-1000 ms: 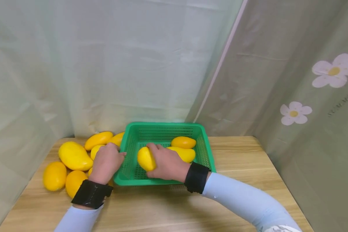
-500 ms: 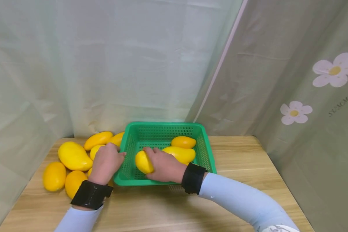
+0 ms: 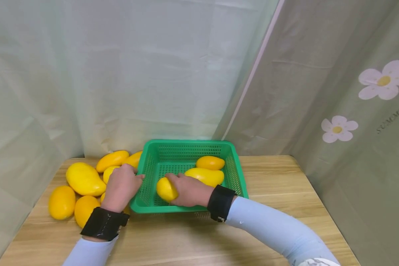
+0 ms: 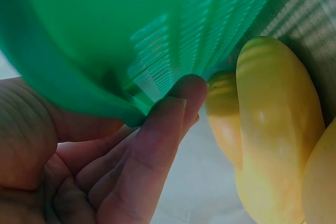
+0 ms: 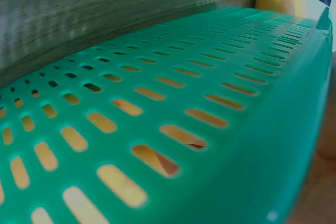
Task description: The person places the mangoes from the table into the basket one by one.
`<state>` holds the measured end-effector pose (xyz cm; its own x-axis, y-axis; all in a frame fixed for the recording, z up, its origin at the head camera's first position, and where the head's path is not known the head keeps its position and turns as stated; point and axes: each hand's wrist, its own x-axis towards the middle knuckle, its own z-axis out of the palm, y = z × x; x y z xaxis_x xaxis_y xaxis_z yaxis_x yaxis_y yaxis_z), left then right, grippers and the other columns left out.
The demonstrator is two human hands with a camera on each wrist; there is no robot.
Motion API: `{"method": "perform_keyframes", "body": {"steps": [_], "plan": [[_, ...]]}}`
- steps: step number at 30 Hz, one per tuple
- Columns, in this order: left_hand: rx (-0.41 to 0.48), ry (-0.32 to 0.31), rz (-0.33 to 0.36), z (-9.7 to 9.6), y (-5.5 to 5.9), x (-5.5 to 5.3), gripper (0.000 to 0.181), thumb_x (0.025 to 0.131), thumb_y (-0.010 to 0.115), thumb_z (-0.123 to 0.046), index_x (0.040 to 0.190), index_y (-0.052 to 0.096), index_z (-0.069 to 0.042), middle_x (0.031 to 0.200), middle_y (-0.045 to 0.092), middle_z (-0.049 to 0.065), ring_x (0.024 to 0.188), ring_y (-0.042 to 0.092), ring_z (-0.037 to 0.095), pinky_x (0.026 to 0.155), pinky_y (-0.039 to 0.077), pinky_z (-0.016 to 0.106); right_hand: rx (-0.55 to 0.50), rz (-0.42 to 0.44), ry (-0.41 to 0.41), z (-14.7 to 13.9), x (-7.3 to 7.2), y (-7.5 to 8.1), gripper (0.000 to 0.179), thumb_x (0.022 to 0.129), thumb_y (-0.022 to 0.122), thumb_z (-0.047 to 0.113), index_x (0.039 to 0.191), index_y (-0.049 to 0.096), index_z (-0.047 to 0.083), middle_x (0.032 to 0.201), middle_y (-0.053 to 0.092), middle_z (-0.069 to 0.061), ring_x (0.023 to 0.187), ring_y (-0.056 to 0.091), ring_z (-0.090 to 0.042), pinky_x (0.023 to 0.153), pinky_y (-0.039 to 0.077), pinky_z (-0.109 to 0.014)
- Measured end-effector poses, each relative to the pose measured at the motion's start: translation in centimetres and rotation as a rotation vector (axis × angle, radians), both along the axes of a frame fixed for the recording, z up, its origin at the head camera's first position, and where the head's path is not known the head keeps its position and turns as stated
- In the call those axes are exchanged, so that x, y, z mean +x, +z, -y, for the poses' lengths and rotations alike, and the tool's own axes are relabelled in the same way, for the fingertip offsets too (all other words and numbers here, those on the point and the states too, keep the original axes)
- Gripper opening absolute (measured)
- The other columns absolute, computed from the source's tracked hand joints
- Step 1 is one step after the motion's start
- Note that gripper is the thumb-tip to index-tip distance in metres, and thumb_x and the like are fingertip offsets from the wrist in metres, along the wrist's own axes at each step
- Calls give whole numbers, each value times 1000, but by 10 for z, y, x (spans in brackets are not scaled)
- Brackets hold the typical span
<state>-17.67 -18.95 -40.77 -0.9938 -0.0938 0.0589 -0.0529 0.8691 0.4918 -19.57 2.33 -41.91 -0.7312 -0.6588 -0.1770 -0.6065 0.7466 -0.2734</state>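
Observation:
A green plastic basket [image 3: 186,209] with slotted walls stands on the table. My left hand [image 3: 123,186] holds its left rim; in the left wrist view the thumb and fingers [image 4: 157,145] pinch the rim. Inside the basket my right hand [image 3: 191,190] grips a yellow mango [image 3: 166,189] low over the floor at the front left. Beside that hand lie a yellow mango [image 3: 207,177] and, behind it, an orange-yellow mango [image 3: 210,163]. The right wrist view shows mostly the basket wall [image 5: 220,145], its slots showing yellow behind; the hand is largely hidden there.
Several mangoes [image 3: 84,179] lie on the wooden table [image 3: 159,240] left of the basket, close to my left hand. Some are partly hidden by it. A pale curtain [image 3: 166,81] hangs behind the table, with a flowered curtain [image 3: 352,166] at the right.
My right hand has lowered the mango slightly toward the front left of the basket floor, uncovering more of the mango behind it. My left hand has stayed on the rim.

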Motion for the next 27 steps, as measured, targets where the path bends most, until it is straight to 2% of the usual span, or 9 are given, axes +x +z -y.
{"method": "perform_keyframes", "body": {"steps": [4, 10, 16, 20, 25, 27], "plan": [[4, 4, 14, 0, -1, -1, 24, 86, 64, -23, 82, 65, 0, 56, 48, 4, 51, 48, 20, 47, 40, 31, 42, 29, -3, 1, 0, -3, 76, 78, 71, 44, 140, 37, 15, 111, 55, 2, 88, 49, -7, 71, 41, -19], [-7, 0, -4, 1, -2, -1, 23, 85, 65, -23, 82, 66, 0, 55, 48, 3, 52, 48, 20, 48, 39, 31, 87, 63, -5, -1, -1, -8, 66, 82, 66, 47, 135, 44, 16, 104, 56, 7, 87, 48, -5, 73, 40, -19], [-11, -2, -5, 1, -3, -1, 23, 85, 65, -23, 83, 67, 0, 56, 48, 3, 53, 48, 20, 48, 39, 31, 66, 78, 6, -5, -1, -7, 66, 83, 65, 46, 136, 43, 15, 102, 56, 7, 84, 48, -5, 73, 39, -19], [-1, -6, -7, 1, -3, 0, 22, 85, 65, -23, 79, 66, -2, 54, 47, 3, 52, 47, 20, 48, 39, 31, 68, 63, 46, -11, -1, -6, 65, 85, 64, 45, 138, 42, 15, 105, 57, 9, 85, 48, -3, 75, 39, -18], [1, -9, -23, 1, -2, 0, 22, 85, 65, -23, 76, 65, -3, 53, 46, 3, 51, 47, 20, 47, 38, 31, 27, 45, 106, -24, -1, 4, 58, 85, 65, 41, 134, 48, 14, 106, 57, 12, 84, 47, -3, 75, 38, -17], [4, -11, -19, 1, -2, 0, 22, 85, 65, -23, 77, 66, -2, 54, 47, 3, 51, 47, 20, 47, 39, 31, -11, 63, 123, -30, -2, 9, 54, 85, 65, 39, 131, 52, 14, 100, 57, 11, 80, 47, -4, 71, 38, -17]]}}
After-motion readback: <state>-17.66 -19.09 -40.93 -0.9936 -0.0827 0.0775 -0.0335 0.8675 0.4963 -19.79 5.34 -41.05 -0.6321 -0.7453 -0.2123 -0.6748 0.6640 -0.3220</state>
